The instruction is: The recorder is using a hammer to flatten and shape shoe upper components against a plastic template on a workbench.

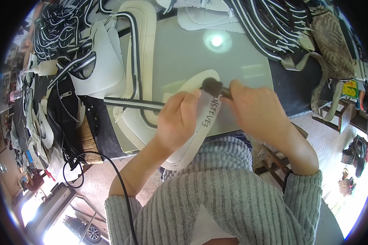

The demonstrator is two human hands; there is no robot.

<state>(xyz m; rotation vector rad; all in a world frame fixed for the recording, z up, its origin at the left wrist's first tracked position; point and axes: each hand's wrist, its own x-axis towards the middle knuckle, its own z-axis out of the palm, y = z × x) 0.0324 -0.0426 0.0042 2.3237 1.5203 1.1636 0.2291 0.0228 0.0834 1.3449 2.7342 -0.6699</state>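
In my right hand (255,107) is a hammer (212,87), its dark head over the upper edge of a pale curved panel (206,118) with handwriting on it. My left hand (178,118) is closed, thumb and fingertips pinched beside the hammer head. A black-and-white striped strip (131,103) runs from the left into that hand; the fingers hide where it meets the panel. The panel's lower end (178,161) hangs past the table's near edge, over my lap. Under both hands lies a smooth grey-green board (192,53).
Bundles of striped strips lie at the far left (57,34) and far right (265,28). White cut panels (102,65) and a white bottle (45,67) are at left. A patterned brown pouch (333,45) sits at right. A black cable (118,175) loops beside my left forearm.
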